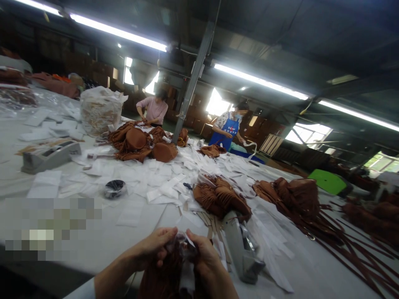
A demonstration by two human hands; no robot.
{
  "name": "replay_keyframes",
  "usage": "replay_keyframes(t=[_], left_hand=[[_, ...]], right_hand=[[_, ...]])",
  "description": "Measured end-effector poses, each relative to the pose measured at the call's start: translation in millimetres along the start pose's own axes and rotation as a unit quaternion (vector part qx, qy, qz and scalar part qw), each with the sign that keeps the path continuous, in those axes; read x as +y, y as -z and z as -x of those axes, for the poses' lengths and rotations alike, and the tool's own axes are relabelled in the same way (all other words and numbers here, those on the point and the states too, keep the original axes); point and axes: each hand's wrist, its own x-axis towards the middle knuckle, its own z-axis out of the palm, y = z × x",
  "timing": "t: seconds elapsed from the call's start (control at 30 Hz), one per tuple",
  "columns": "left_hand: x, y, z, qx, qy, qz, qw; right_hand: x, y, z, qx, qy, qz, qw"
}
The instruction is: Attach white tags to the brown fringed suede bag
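Note:
At the bottom centre, my left hand (157, 246) and my right hand (206, 254) are close together, thumbs and fingers pinched on white wrapping (188, 276). It lies over a brown leather bag (157, 279), partly hidden by my hands and dark at the lower edge. Something small and shiny shows between the fingertips, too blurred to name. Just right of my right hand stands a grey tape dispenser (243, 247). Beyond it lies a fringed brown bag (222, 195) with white wrapping around its top.
White paper pieces (165, 189) litter the table, with a tape roll (114, 189) among them. Another dispenser (51, 155) and a plastic-wrapped bundle (101, 110) stand left. Brown bags with long straps (293, 197) lie right. Two people work across the table, near a metal post (195, 79).

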Motion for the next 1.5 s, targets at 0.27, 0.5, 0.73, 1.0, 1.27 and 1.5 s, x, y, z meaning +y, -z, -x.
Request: replay_keyframes(t=[0.27, 0.5, 0.73, 1.0, 1.27, 1.5], left_hand=[[-7, -5.7, -5, -0.014, -0.049, 0.064, 0.997], [-4, -7.5, -4, 0.066, -0.069, 0.107, 0.990], [-4, -9.6, 4, -0.030, -0.066, 0.087, 0.994], [-7, -14.4, 5, -0.052, -0.061, 0.100, 0.992], [-10, -33.3, -1, -0.067, -0.059, -0.016, 0.996], [-15, -36.8, -9, 0.030, -0.083, 0.068, 0.994]], right_hand=[[2, -16, 19, -0.004, 0.072, 0.032, 0.997], [-2, -11, 24, -0.139, 0.159, 0.079, 0.974], [-1, -6, 28, -0.108, 0.160, 0.045, 0.980], [-3, 2, 34, -0.066, 0.146, 0.008, 0.987], [16, 30, 1, 0.063, 0.128, 0.120, 0.982], [2, 36, 27, 0.053, 0.235, 0.136, 0.961]])
